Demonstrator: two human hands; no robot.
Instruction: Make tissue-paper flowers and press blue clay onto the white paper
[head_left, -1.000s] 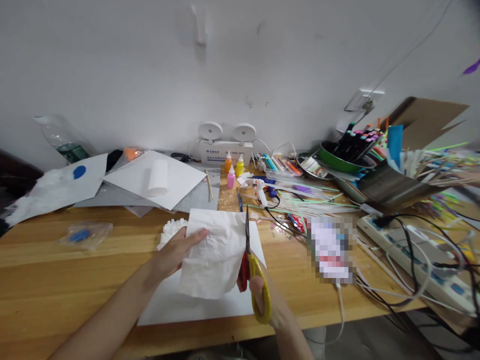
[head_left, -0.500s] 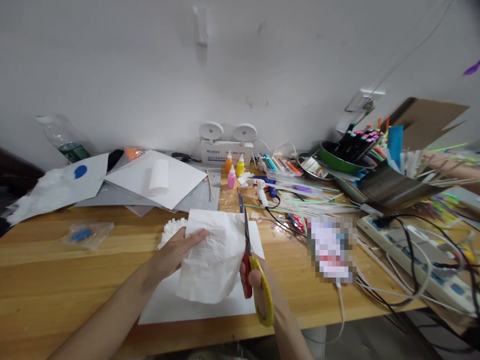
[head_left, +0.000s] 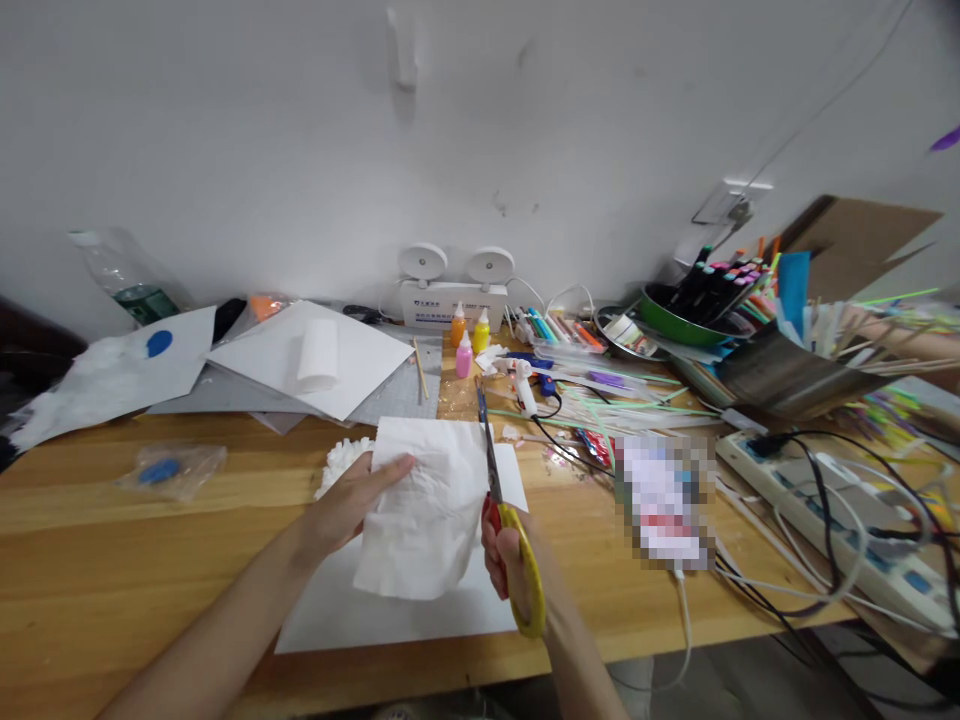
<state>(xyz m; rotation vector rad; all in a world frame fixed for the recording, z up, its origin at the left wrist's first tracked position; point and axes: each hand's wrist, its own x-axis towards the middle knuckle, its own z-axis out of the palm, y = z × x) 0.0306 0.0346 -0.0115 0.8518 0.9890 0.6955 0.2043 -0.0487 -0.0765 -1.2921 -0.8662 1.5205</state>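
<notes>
My left hand (head_left: 360, 502) pinches the left edge of a thin, creased white tissue (head_left: 427, 525), thumb on top and fingers hidden behind. In my right hand (head_left: 510, 550) are scissors (head_left: 529, 585) with one yellow and one red handle loop. Their blades point up and away, beside the tissue's right edge; whether they touch it I cannot tell. Beneath both hands lies a sheet of white paper (head_left: 330, 615) on the wooden table. A ruffled white piece (head_left: 346, 462) shows behind my left hand.
Toward the wall are a white roll (head_left: 319, 355) on white boards, small paint bottles (head_left: 464, 355) and a glue gun (head_left: 517, 385). To the right lie a blurred-out phone-like object (head_left: 664, 500) and a power strip (head_left: 832, 530) with cables. A bagged blue item (head_left: 161, 470) lies left.
The scissors have turned, their tips swinging slightly left and farther away. The tissue's lower edge has shifted up a little. My left hand keeps its hold.
</notes>
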